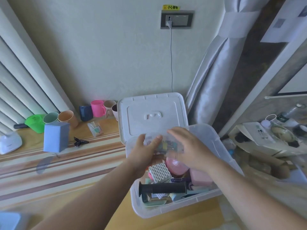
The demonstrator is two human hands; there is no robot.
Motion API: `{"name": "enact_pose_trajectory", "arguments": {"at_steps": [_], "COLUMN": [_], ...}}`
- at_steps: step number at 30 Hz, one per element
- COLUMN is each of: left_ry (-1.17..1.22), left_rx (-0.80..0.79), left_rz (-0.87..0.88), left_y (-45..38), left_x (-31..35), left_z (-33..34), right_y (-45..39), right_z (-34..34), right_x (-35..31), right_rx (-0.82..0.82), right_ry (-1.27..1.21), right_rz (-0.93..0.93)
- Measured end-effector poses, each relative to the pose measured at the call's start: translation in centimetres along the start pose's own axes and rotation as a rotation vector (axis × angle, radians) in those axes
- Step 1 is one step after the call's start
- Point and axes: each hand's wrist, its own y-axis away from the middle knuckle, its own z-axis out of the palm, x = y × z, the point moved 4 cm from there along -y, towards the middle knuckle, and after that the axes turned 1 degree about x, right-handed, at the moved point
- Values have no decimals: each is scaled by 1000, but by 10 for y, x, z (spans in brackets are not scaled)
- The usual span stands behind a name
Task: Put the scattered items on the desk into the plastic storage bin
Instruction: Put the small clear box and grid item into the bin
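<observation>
While the left hand (144,151) is clasping the likely light, slick clear case (167,144) edgewise, the flat-fingered right hand (189,146) is steadying it.

Desk (66,163) is showing seven cups (98,108), one blue box (56,136), one black hair clip (80,142), one white gadget (10,143) and one desk case (95,129). One storage bin (174,206) and one lid (149,113) are sitting there. One black grip (163,188) is lying inside. Two hands are showing: left hand (142,151) gripping and right hand (187,146) resting on one held case (167,144).

We note a translucent, smooth plastic bin (214,138) – matt white plastic lid (152,113) – on a striped, satin-finished wood table (58,166).
</observation>
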Motion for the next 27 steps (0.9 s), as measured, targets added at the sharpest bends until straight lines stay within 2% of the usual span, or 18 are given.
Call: {"name": "enact_pose_trajectory", "arguments": {"at_steps": [2,5,8,11,14,17,19,23,27], "left_ry": [-52,-48,-95,-273,-594,-976,-1159,-1363,-1449], "left_rx": [28,-89,-104,-100,-138,-189,-217,-269,-374], "left_rz": [-233,-515,-592,-614,-503,-143,22,127,148], "left_y": [-8,-18,-29,-39,-51,-64,-72,-71,-66], "left_x": [-24,-54,-73,-83,-84,-84,-88,-108,-135], "left_z": [4,13,21,33,51,79,93,105,122], "right_y": [10,17,18,21,26,41,50,56,60], "right_z": [18,34,39,42,38,32,32,36,47], "right_x": [21,52,75,92,117,155,178,191,198], "right_rx": [-98,-124,-102,-170,-290,-406,-494,-586,-642], "right_ry": [106,177,231,278,283,352,400,435,468], "right_rz": [-5,26,14,3,108,280,355,389,394]}}
